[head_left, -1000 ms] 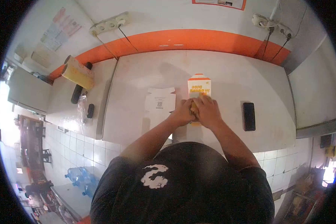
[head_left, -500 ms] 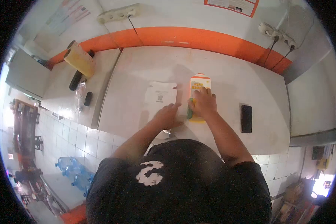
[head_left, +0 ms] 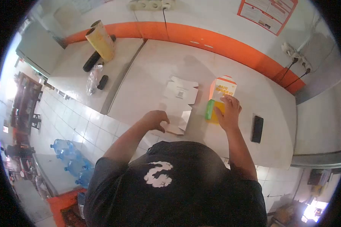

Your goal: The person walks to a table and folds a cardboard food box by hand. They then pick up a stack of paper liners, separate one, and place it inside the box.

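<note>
A printed carton (head_left: 223, 89) in white, orange, yellow and green lies on the table right of centre, its green and orange side facing left. My right hand (head_left: 229, 112) is over its right part, thumb on the yellow area and fingers curved apart from it. To the left lies a white unfolded cardboard box blank (head_left: 181, 92), with notched flaps and a small printed square code; its near end is partly folded up. My left hand (head_left: 155, 120) is beside the blank's near left edge, thumb and fingers apart with nothing between them.
A black phone (head_left: 257, 129) lies right of the carton. On the left table (head_left: 70, 81) are a yellowish roll (head_left: 102, 42), a black cylindrical object (head_left: 91, 61) and a clear plastic bag (head_left: 92, 80). Blue water jugs (head_left: 74, 164) are on the lower left. Power sockets (head_left: 149, 5) hang on the wall.
My left hand has moved left, away from the carton, to the blank's near edge. My right hand's fingers have spread, and more of the carton's side shows. The view has turned.
</note>
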Tool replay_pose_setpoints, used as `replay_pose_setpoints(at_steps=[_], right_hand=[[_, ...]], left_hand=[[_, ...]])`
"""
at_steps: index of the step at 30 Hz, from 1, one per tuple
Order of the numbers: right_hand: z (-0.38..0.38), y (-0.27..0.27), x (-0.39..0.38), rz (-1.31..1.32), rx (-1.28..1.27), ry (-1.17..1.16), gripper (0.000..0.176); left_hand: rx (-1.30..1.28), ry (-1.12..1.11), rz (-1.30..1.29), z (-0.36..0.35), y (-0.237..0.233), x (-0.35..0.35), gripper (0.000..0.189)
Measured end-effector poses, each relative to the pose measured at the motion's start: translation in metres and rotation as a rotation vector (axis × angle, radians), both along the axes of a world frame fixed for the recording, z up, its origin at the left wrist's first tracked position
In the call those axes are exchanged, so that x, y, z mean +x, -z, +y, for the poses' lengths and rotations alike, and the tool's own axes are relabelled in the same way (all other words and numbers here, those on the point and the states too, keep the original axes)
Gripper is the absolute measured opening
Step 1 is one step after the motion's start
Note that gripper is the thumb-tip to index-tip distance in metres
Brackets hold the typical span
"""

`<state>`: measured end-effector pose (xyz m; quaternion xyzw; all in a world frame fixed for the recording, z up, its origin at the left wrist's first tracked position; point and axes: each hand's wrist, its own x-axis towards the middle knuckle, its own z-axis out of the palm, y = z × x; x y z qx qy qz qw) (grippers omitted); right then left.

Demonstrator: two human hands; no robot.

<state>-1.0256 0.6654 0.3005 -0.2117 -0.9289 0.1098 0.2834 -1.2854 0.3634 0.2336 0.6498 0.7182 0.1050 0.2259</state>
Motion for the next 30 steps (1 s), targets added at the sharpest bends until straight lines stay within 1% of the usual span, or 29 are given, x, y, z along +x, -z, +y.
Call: replay_pose_setpoints(at_steps=[1, 2, 4, 5, 6, 7, 8, 9, 10, 11, 13, 15, 16, 17, 18, 20, 21, 24, 25, 26, 28, 29, 30], right_hand=[[-0.006, -0.001, 0.006, 0.007, 0.031, -0.02, 0.054], [-0.012, -0.002, 0.011, 0.009, -0.018, -0.063, 0.054], [-0.023, -0.003, 0.017, 0.016, -0.115, -0.15, 0.055], [-0.031, -0.004, 0.018, -0.025, -0.122, -0.166, 0.057], [-0.041, -0.004, 0.019, -0.065, -0.131, -0.18, 0.059], [-0.05, -0.006, 0.014, -0.104, -0.14, -0.191, 0.061], [-0.061, -0.011, 0.004, -0.071, -0.153, -0.168, 0.062], [-0.076, -0.02, -0.008, -0.039, -0.168, -0.142, 0.063], [-0.091, -0.031, -0.02, -0.007, -0.182, -0.116, 0.063], [-0.105, -0.045, -0.033, 0.014, -0.154, -0.136, 0.064], [-0.128, -0.077, -0.058, 0.057, -0.095, -0.183, 0.064], [-0.141, -0.094, -0.075, -0.08, -0.057, -0.244, 0.058], [-0.146, -0.099, -0.082, -0.147, -0.036, -0.275, 0.055], [-0.153, -0.1, -0.084, -0.16, 0.034, -0.239, 0.046], [-0.16, -0.105, -0.088, -0.201, -0.018, -0.222, 0.042], [-0.174, -0.121, -0.094, -0.282, -0.122, -0.186, 0.034], [-0.177, -0.119, -0.095, -0.171, -0.218, -0.175, 0.031], [-0.187, -0.117, -0.099, 0.111, -0.448, -0.155, 0.025], [-0.198, -0.125, -0.103, 0.166, -0.494, -0.159, 0.024], [-0.205, -0.13, -0.106, 0.221, -0.54, -0.163, 0.024], [-0.205, -0.134, -0.112, 0.079, -0.444, -0.426, 0.03], [-0.205, -0.135, -0.113, 0.008, -0.395, -0.556, 0.034], [-0.208, -0.135, -0.114, -0.041, -0.384, -0.415, 0.034]], left_hand=[[-0.039, -0.01, -0.088, 0.003, 0.004, -0.008, 0.036], [-0.076, -0.02, -0.176, 0.006, 0.011, -0.017, 0.03], [-0.035, 0.067, -0.074, 0.015, 0.035, -0.037, 0.025], [-0.015, 0.109, -0.02, 0.017, 0.036, -0.043, 0.023], [0.104, -0.051, -0.125, 0.015, 0.036, -0.045, 0.02], [0.221, -0.21, -0.229, 0.015, 0.016, -0.042, 0.018], [0.335, -0.366, -0.333, 0.015, -0.011, -0.036, 0.016], [0.443, -0.442, -0.399, 0.013, -0.059, -0.023, 0.015], [0.436, -0.39, -0.425, 0.009, -0.088, -0.02, 0.015], [0.43, -0.338, -0.451, 0.005, -0.111, -0.02, 0.015], [0.454, -0.215, -0.484, -0.005, -0.147, -0.02, 0.015], [0.515, -0.071, -0.497, -0.016, -0.175, -0.024, 0.014], [0.529, -0.043, -0.499, -0.022, -0.184, -0.029, 0.016], [0.543, -0.015, -0.501, -0.028, -0.191, -0.034, 0.02], [0.557, 0.014, -0.502, -0.034, -0.197, -0.04, 0.025], [0.805, -0.241, -0.38, -0.045, -0.206, -0.042, 0.051], [0.926, -0.37, -0.317, -0.051, -0.208, -0.041, 0.065], [0.719, -0.406, -0.489, -0.066, -0.209, -0.044, 0.101], [0.665, -0.287, -0.308, -0.069, -0.212, -0.043, 0.11], [0.659, -0.212, -0.274, -0.069, -0.211, -0.044, 0.105], [0.636, -0.066, -0.205, -0.068, -0.206, -0.046, 0.095], [0.706, 0.032, -0.357, -0.065, -0.211, -0.051, 0.064], [0.567, 0.061, -0.355, -0.069, -0.21, -0.055, 0.061]])
